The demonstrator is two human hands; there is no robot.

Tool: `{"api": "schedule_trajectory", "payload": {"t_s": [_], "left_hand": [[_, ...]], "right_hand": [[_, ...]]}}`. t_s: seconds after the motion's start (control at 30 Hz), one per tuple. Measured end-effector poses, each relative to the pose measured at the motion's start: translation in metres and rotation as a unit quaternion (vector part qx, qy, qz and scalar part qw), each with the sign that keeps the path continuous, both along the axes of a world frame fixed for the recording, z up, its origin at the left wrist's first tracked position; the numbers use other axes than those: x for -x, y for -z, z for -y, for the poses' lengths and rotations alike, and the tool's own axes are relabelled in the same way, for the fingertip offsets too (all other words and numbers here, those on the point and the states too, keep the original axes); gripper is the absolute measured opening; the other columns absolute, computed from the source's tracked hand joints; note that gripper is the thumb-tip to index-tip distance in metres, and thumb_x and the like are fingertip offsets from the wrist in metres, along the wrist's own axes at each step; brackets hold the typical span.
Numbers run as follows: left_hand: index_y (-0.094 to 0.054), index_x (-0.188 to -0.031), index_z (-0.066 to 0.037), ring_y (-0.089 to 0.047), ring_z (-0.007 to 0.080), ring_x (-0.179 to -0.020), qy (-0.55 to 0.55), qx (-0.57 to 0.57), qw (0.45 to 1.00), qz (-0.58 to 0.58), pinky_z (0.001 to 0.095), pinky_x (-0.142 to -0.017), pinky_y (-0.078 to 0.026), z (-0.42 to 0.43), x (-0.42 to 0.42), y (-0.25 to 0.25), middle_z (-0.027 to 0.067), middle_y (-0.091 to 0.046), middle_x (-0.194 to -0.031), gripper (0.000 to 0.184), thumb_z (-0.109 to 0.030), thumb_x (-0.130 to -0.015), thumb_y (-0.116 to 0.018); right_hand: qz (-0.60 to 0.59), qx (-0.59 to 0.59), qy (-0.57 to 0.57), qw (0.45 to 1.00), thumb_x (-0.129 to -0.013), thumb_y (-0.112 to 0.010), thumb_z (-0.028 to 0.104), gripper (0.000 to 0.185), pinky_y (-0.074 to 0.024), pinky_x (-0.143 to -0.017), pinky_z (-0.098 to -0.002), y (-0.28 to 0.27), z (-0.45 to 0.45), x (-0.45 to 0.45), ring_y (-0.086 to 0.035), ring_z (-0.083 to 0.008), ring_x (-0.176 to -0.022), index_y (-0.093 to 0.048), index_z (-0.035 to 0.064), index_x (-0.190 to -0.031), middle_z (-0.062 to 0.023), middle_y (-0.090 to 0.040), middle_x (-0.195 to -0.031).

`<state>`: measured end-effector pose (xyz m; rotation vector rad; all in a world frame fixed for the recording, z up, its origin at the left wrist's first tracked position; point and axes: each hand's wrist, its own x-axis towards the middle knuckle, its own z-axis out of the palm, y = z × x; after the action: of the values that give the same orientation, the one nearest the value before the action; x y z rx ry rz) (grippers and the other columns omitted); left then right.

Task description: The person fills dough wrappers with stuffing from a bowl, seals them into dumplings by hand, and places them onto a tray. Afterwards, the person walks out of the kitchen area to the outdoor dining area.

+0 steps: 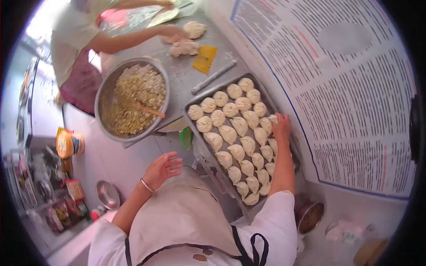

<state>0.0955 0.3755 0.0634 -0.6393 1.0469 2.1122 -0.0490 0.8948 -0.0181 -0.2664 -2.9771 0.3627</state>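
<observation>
My right hand (282,127) reaches over the right side of a metal tray (216,90), its fingers closed on a small pale dumpling (273,119). Rows of pleated round buns (220,98) fill the tray's far end, and crescent dumplings (248,145) lie across its nearer part. My forearm hides some of those on the right. Held in front of my apron, to the left of the tray, my left hand (164,170) has its fingers apart and nothing in it.
Left of the tray stands a large bowl (99,116) of chopped filling with a wooden spoon (151,110). A rolling pin (214,77) and yellow scraper (205,59) lie beyond. A co-worker's hand (172,33) touches dough (184,48). A printed sheet (337,93) covers the right wall.
</observation>
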Motion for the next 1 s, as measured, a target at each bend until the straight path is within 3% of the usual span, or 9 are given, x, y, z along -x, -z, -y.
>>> {"api": "schedule_trajectory", "payload": {"t_s": [0.2,0.33,0.43,0.47,0.57,0.63,0.73,0.9,1.0], "left_hand": [[-0.049,-0.139,-0.007,-0.06,0.0254,-0.116,-0.017,0.009,1.0,-0.009,0.0444,-0.1,-0.05,0.045,-0.01,-0.008,0.0121,-0.06,-0.129,0.047,-0.037,-0.102,-0.05],[-0.048,-0.139,-0.007,-0.06,0.0233,-0.115,-0.058,0.006,0.998,-0.018,0.043,-0.099,-0.051,0.109,-0.022,0.003,0.0114,-0.06,-0.129,0.045,-0.035,-0.103,-0.049],[-0.048,-0.139,-0.008,-0.06,0.0225,-0.114,-0.103,0.007,0.994,-0.024,0.0428,-0.098,-0.051,0.175,-0.037,0.012,0.0111,-0.06,-0.129,0.044,-0.034,-0.104,-0.048],[-0.048,-0.139,-0.008,-0.061,0.0227,-0.114,-0.125,0.001,0.992,-0.031,0.0429,-0.098,-0.052,0.203,-0.047,0.019,0.0111,-0.06,-0.129,0.044,-0.034,-0.104,-0.048],[-0.048,-0.139,-0.007,-0.061,0.0233,-0.113,-0.195,-0.014,0.98,-0.043,0.0436,-0.097,-0.052,0.292,-0.081,0.039,0.0114,-0.061,-0.127,0.044,-0.034,-0.104,-0.048],[-0.048,-0.139,-0.007,-0.062,0.0238,-0.113,-0.221,0.005,0.974,-0.041,0.0441,-0.096,-0.052,0.367,-0.094,0.032,0.0118,-0.061,-0.127,0.044,-0.034,-0.104,-0.048],[-0.048,-0.138,-0.007,-0.062,0.0243,-0.112,-0.26,0.038,0.964,-0.041,0.0447,-0.096,-0.052,0.468,-0.121,0.007,0.0123,-0.062,-0.126,0.044,-0.034,-0.104,-0.048],[-0.049,-0.137,-0.007,-0.063,0.0261,-0.112,-0.355,0.041,0.927,-0.112,0.045,-0.094,-0.053,0.615,-0.123,-0.017,0.0128,-0.064,-0.123,0.042,-0.032,-0.103,-0.048],[-0.048,-0.136,-0.007,-0.063,0.0232,-0.109,-0.372,0.028,0.915,-0.156,0.0411,-0.094,-0.053,0.688,-0.107,-0.024,0.0114,-0.064,-0.121,0.042,-0.033,-0.103,-0.049]], "right_hand": [[-0.055,-0.055,-0.028,0.997,-0.079,-0.063,0.003,0.053,-0.0345,-0.108,-0.0471,0.001,0.008,0.018,-0.045,-0.0384,-0.125,-0.051,0.0009,-0.131,-0.0212,-0.048,-0.132],[-0.22,0.12,-0.044,0.967,-0.089,-0.062,0.008,0.041,-0.0459,-0.084,-0.0392,-0.111,0.162,0.023,-0.05,-0.0275,-0.094,-0.051,-0.0001,-0.127,-0.0143,-0.05,-0.113],[-0.377,0.227,-0.139,0.887,-0.094,-0.063,0.016,0.034,-0.0462,-0.067,-0.0337,-0.146,0.272,0.019,-0.044,-0.0201,-0.082,-0.052,0.0034,-0.124,-0.009,-0.047,-0.101],[-0.392,0.341,-0.136,0.844,-0.094,-0.063,0.021,0.033,-0.0456,-0.064,-0.0335,-0.16,0.317,0.014,-0.043,-0.019,-0.081,-0.053,0.0051,-0.12,-0.007,-0.044,-0.095],[-0.451,0.458,-0.43,0.635,-0.095,-0.061,0.033,0.027,-0.0466,-0.062,-0.0351,-0.257,0.501,-0.024,-0.041,-0.0181,-0.083,-0.054,0.0107,-0.108,-0.0031,-0.037,-0.089],[-0.564,0.483,-0.425,0.518,-0.095,-0.059,0.041,0.031,-0.0509,-0.072,-0.0419,-0.298,0.601,-0.042,-0.04,-0.0202,-0.088,-0.053,0.0132,-0.106,-0.0023,-0.037,-0.094],[-0.549,0.574,-0.567,0.22,-0.097,-0.052,0.04,0.035,-0.0424,-0.102,-0.0559,-0.36,0.724,-0.062,-0.046,-0.0242,-0.095,-0.054,0.0059,-0.103,-0.008,-0.046,-0.096],[-0.526,0.572,-0.627,0.056,-0.096,-0.059,0.023,0.027,-0.0522,-0.099,-0.0371,-0.437,0.899,-0.092,-0.059,-0.027,-0.105,-0.064,-0.0022,-0.101,-0.0142,-0.064,-0.1],[-0.453,0.622,-0.639,-0.018,-0.095,-0.062,0.022,0.024,-0.0536,-0.097,-0.0383,-0.448,0.991,-0.089,-0.061,-0.0275,-0.1,-0.065,-0.0024,-0.095,-0.0137,-0.064,-0.099]]}}
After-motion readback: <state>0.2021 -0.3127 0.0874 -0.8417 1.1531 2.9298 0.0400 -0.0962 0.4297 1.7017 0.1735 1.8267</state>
